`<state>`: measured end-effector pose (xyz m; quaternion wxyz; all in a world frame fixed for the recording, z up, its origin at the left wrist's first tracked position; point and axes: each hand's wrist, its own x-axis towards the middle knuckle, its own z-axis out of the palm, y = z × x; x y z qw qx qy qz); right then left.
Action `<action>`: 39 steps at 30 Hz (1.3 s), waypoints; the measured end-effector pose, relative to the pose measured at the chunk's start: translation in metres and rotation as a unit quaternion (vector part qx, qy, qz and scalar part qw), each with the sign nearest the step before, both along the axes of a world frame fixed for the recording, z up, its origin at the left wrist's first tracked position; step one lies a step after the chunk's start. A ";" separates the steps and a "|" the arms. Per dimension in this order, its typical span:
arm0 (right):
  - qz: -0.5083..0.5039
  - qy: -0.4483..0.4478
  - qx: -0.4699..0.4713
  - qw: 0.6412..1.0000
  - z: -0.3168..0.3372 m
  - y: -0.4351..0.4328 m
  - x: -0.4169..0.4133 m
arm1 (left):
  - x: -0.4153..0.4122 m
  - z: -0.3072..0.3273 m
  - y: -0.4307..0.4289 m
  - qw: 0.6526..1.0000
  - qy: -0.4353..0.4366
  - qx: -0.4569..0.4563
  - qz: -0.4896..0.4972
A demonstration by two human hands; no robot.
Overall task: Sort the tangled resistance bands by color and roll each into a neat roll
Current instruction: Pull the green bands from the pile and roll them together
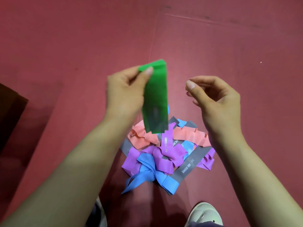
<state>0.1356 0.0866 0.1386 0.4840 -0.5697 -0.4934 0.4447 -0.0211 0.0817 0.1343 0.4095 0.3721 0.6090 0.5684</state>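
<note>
Centre frame: left hand (pixel 126 92) pinches the top of the green band (pixel 155 99) between thumb and fingers; band hangs flat, its lower end just above the pile (pixel 165 151). Right hand (pixel 214 97) to its right, empty, fingers loosely curled, apart from the band. Pile of pink, purple, blue and grey bands lies knotted on the red floor (pixel 65 38), lower centre. Risk: a one-handed pinch on slick, limp rubber may slip, dropping the band back into the tangle; rolling unsupported could skew the roll.
</note>
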 end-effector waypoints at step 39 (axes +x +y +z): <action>0.253 -0.369 -0.452 0.772 -0.280 -0.077 -0.009 | -0.058 -0.102 0.032 0.983 -0.031 -0.174 0.048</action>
